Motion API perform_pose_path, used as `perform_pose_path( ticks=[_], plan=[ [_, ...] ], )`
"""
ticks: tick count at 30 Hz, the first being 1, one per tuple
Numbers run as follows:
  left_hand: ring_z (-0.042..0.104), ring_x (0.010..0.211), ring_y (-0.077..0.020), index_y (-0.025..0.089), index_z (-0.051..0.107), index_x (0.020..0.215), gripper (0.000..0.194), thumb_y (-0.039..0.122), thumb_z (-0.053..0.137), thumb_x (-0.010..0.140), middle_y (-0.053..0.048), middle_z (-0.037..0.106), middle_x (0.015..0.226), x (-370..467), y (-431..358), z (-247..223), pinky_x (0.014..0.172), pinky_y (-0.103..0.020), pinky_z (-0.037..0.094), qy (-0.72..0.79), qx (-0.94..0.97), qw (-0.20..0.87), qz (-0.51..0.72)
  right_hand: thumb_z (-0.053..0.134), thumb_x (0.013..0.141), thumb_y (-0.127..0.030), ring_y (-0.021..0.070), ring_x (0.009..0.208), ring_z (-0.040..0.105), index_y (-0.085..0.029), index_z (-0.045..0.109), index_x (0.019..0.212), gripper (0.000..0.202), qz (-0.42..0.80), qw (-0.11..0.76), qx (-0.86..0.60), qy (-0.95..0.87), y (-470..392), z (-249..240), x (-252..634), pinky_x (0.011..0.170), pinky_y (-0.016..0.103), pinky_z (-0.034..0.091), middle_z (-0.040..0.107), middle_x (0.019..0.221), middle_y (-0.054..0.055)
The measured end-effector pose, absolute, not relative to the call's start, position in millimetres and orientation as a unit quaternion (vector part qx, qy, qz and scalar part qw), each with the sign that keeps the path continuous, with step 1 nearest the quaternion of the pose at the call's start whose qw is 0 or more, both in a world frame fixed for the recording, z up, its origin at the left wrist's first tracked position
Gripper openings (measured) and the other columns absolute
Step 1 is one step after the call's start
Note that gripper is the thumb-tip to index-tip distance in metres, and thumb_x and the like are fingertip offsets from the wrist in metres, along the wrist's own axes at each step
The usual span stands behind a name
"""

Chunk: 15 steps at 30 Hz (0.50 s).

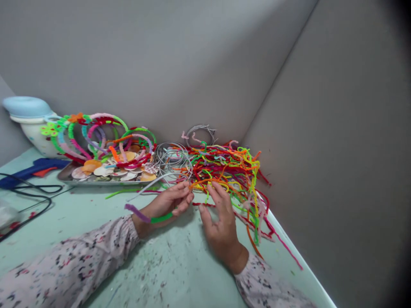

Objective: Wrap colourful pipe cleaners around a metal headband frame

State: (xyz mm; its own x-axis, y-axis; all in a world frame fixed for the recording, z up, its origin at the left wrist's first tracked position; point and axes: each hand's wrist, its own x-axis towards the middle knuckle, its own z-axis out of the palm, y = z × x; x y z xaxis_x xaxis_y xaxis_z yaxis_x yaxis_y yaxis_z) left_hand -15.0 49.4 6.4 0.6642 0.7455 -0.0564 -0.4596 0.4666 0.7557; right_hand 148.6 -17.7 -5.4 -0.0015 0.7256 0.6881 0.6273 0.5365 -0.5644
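My left hand (171,200) is closed around a wire ring (150,183), part of it bare grey wire and part wrapped in purple and green fuzzy stem (161,218). An orange fuzzy stem (205,182) runs from its fingertips toward the right. My right hand (221,222) is just right of it, fingers apart and raised near that orange stem; whether they touch it I cannot tell. Behind both hands lies a tangled heap of coloured fuzzy stems (231,164), with coils of bare wire (173,160) at its left.
A metal tray (105,183) holds shells (104,170) and several fuzzy wrapped rings (96,132). A white container with a blue lid (27,107), a blue glue gun (28,171) and black cable (41,203) are at the left. Grey walls (160,64) bound the green table (154,261).
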Motion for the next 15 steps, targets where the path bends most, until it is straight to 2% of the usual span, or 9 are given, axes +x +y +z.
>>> perform_pose_path(
  ticks=[2,5,10,15],
  plan=[
    [0.039,0.038,-0.0019,0.018,0.043,0.085,0.009,0.017,0.052,0.086,0.002,0.053,0.070,-18,50,10,0.031,-0.010,0.024,0.182,0.357,0.841,0.363,0.055,0.083,-0.015,0.0265,0.132,0.037,-0.027,0.040,0.137,0.056,-0.003,0.499,-0.464,-0.732,-19,-2,151,0.107,0.048,0.034,0.036,0.144,0.009],
    [0.040,0.041,-0.0024,0.017,0.043,0.084,0.006,0.017,0.049,0.088,0.002,0.051,0.069,-21,52,13,0.032,-0.009,0.026,0.171,0.328,0.848,0.380,0.055,0.083,-0.016,0.0261,0.130,0.039,-0.025,0.045,0.132,0.051,-0.014,0.488,-0.463,-0.740,-17,1,154,0.106,0.047,0.035,0.039,0.142,0.009],
    [0.042,0.042,-0.0030,0.018,0.043,0.083,0.007,0.017,0.048,0.087,0.003,0.051,0.067,-23,58,11,0.034,-0.010,0.029,0.180,0.326,0.838,0.399,0.053,0.086,-0.018,0.0215,0.111,0.053,-0.023,0.060,0.110,0.025,0.071,0.494,-0.482,-0.721,-12,-1,154,0.096,0.040,0.042,0.060,0.115,0.008],
    [0.041,0.039,-0.0028,0.017,0.048,0.085,0.014,0.028,0.056,0.085,0.002,0.057,0.067,-13,51,-2,0.035,-0.013,0.028,0.222,0.455,0.781,0.366,0.050,0.089,-0.023,0.0193,0.098,0.056,-0.022,0.062,0.102,0.018,0.171,0.516,-0.476,-0.691,-12,-3,150,0.087,0.034,0.044,0.063,0.101,0.006]
  ],
)
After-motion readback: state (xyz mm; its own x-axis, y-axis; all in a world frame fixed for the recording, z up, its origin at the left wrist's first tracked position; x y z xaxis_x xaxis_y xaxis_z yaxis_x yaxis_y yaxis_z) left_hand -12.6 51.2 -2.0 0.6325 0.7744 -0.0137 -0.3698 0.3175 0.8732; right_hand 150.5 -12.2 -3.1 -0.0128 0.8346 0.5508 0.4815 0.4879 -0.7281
